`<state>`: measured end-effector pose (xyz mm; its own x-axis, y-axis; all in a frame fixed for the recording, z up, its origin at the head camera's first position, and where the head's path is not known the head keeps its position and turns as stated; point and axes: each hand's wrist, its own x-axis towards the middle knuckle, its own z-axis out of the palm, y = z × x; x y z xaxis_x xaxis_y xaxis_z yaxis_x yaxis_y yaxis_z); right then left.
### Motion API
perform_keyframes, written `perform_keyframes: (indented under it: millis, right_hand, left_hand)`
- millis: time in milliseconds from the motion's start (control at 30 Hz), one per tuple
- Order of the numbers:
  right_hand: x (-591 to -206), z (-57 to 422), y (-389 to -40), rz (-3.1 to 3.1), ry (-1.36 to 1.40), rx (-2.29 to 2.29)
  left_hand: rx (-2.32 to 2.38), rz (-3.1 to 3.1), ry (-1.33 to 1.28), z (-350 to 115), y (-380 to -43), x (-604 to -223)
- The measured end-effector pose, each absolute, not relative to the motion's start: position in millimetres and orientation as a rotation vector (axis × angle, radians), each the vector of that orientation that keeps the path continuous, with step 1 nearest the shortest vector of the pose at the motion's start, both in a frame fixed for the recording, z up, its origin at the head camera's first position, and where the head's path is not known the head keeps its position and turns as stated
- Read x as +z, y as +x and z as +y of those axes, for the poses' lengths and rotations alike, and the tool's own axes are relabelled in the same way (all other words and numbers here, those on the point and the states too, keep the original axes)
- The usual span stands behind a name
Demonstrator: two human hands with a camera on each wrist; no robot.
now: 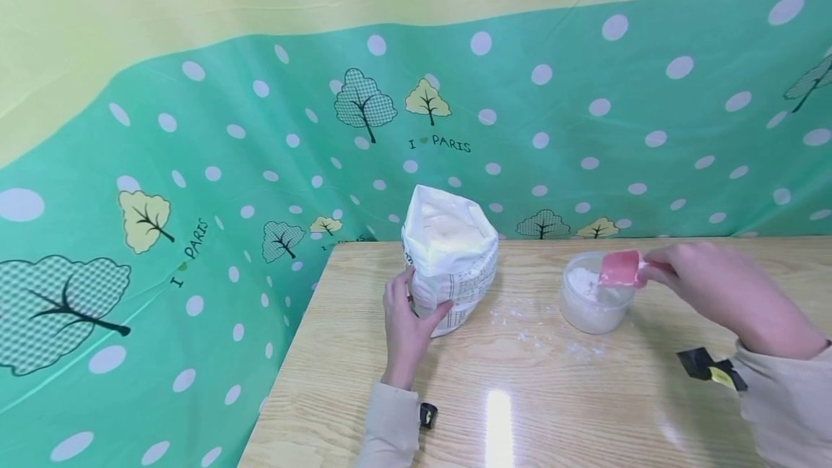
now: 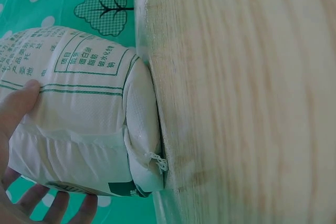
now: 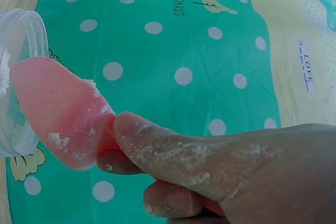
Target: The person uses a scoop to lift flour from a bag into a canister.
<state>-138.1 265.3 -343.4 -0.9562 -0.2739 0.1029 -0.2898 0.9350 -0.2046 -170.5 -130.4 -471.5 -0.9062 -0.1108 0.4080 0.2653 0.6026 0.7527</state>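
Observation:
An open white woven bag (image 1: 464,276) of white powder stands upright on the table, its top edge folded out. My left hand (image 1: 408,320) grips the bag's lower side, with the thumb (image 2: 21,106) on the printed face and the fingers round the other side. To the right stands a clear round tub (image 1: 594,313) partly filled with white powder (image 1: 583,282). My right hand (image 1: 721,291) pinches the handle of a pink scoop (image 1: 620,269), tilted over the tub's mouth. Powder clings to the scoop (image 3: 63,111) and to my right thumb (image 3: 173,153).
Spilled powder (image 1: 529,338) dusts the wooden table (image 1: 552,410) between bag and tub. A green and yellow patterned cloth (image 1: 442,78) hangs behind and to the left of the table.

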Motion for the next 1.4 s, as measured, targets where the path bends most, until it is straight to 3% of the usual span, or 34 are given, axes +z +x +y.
perform_keyframes:
  millis: [733, 1400]
  right_hand:
    - [-328.0, 248.0, -134.8, -2.937, 0.349, 0.404]
    - [-315.8, 202.9, -156.5, -2.691, 0.466, 0.489]
  left_hand:
    - [-1.2, -2.429, -0.122, -134.0, -168.4, -475.8]
    - [-1.201, -2.409, -0.147, -132.1, -171.2, -470.8]
